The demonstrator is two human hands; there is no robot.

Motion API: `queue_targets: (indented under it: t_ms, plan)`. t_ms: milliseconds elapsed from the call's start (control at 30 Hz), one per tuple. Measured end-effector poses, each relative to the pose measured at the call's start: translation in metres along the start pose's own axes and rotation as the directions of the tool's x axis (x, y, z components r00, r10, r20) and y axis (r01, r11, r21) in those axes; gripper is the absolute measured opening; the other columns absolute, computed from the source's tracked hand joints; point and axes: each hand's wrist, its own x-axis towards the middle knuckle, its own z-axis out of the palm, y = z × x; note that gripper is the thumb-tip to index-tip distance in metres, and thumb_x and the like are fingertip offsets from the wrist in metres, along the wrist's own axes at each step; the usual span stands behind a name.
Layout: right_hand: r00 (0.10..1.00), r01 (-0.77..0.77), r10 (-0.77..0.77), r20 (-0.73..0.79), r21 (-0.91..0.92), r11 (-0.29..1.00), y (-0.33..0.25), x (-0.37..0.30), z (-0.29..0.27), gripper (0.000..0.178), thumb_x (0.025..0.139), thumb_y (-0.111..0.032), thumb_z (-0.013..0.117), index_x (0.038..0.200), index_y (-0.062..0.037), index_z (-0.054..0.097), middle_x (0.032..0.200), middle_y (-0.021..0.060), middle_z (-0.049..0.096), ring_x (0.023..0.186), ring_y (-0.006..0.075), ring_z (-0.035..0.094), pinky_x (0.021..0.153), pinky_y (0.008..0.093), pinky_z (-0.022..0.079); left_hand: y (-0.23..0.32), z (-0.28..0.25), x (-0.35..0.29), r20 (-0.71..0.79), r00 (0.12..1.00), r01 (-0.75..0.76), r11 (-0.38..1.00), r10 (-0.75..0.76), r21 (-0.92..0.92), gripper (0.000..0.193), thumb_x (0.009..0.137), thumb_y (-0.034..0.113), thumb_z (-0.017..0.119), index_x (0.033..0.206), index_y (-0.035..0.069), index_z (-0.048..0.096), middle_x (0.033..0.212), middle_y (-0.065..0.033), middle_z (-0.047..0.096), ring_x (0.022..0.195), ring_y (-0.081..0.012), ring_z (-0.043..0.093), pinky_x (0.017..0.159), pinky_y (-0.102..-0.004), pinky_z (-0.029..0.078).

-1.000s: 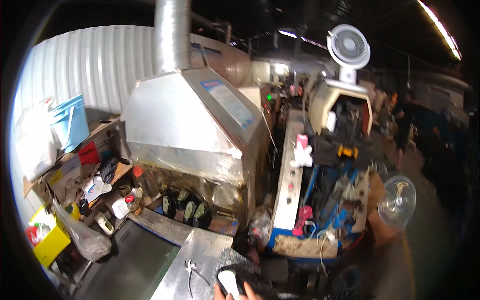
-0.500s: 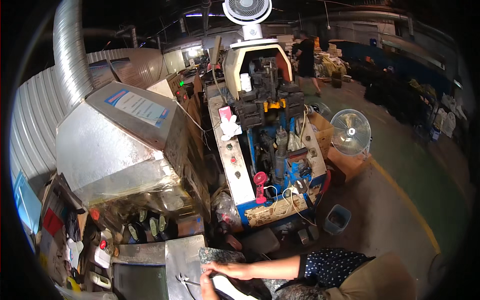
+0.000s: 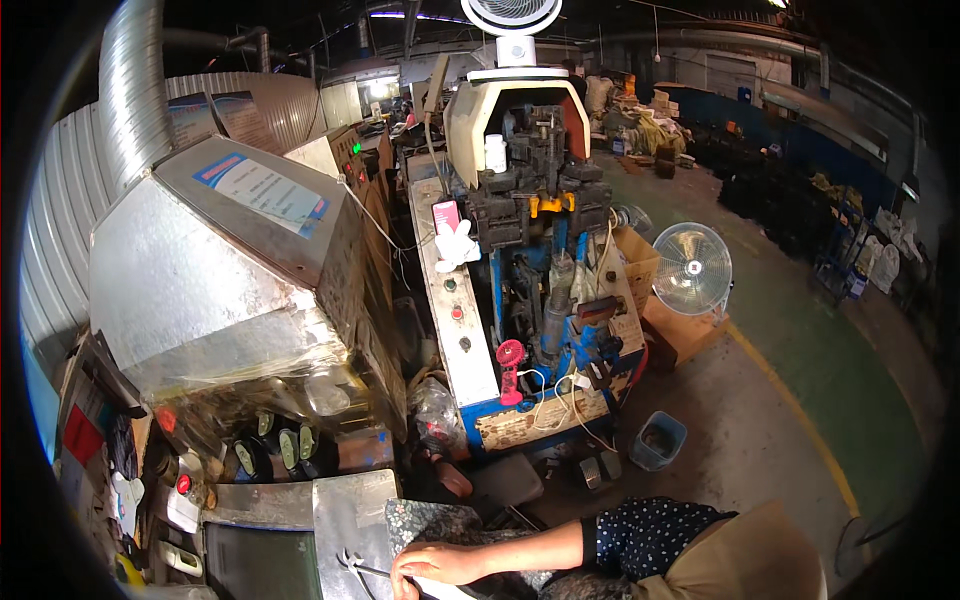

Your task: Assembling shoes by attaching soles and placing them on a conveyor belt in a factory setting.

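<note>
At the lower edge my right hand [image 3: 440,563] bends its fingers down around a white-and-dark shoe [image 3: 440,590], of which only a pale strip shows. My right forearm reaches in from the right, under a dark sleeve with white dots. Flower-patterned cloth [image 3: 430,520] lies beneath that arm. My left hand cannot be made out; the frame's lower edge cuts off that area. Just left of my right fingers, a metal hand tool like pincers [image 3: 352,562] lies on a metal plate [image 3: 350,500].
A metal-hooded machine [image 3: 200,280] stands left, several dark shoes [image 3: 290,445] under its hood. Ahead rises a blue-and-white press machine [image 3: 545,230] with a pink hand fan [image 3: 510,370]. Further right are a floor fan [image 3: 692,268] and a plastic bin [image 3: 658,440].
The view has shifted slightly. My right hand sits lower and further left, and less of the shoe shows. My left hand has dropped out of sight. A person walking at the back is now mostly hidden.
</note>
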Motion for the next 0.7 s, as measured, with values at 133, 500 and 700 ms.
queue_targets:
  t_ms: [133,500,700]
  plan:
    - [1.0,-0.022,0.022,0.021,-0.006,1.0,-0.004,0.0,-0.003,0.025,0.103,-0.018,0.042,0.105,0.0005,0.06,0.103,0.0123,0.062,0.101,0.0252,0.058,0.093,0.035,0.044,0.004,0.0,0.004,-0.005,1.0,0.011,0.997,-0.012,-0.078,0.057,0.093,0.01,0.053,0.146,0.004,0.033,0.141,-0.0187,0.043,0.128,-0.0303,0.044,0.107,-0.0364,0.035]
    - [0.968,-0.217,0.102,0.231,0.558,0.801,-0.001,-0.026,-0.029,0.04,0.103,-0.02,0.044,0.139,-0.0027,0.047,0.15,0.0098,0.039,0.143,0.0211,0.028,0.118,0.0358,0.017,0.025,0.016,0.005,-0.029,0.999,0.005,0.953,-0.014,-0.302,0.06,0.091,0.009,0.057,0.146,0.005,0.032,0.141,-0.0158,0.042,0.128,-0.0263,0.043,0.107,-0.0348,0.035]
    - [0.991,-0.11,0.087,0.105,0.239,0.965,0.005,-0.013,-0.012,0.041,0.102,-0.012,0.044,0.14,0.0006,0.045,0.145,0.0098,0.046,0.136,0.019,0.038,0.114,0.0312,0.027,0.022,0.017,-0.034,-0.143,0.979,0.075,0.903,-0.148,-0.424,0.062,0.09,0.008,0.059,0.146,0.006,0.031,0.141,-0.0142,0.041,0.128,-0.0241,0.043,0.107,-0.034,0.035]
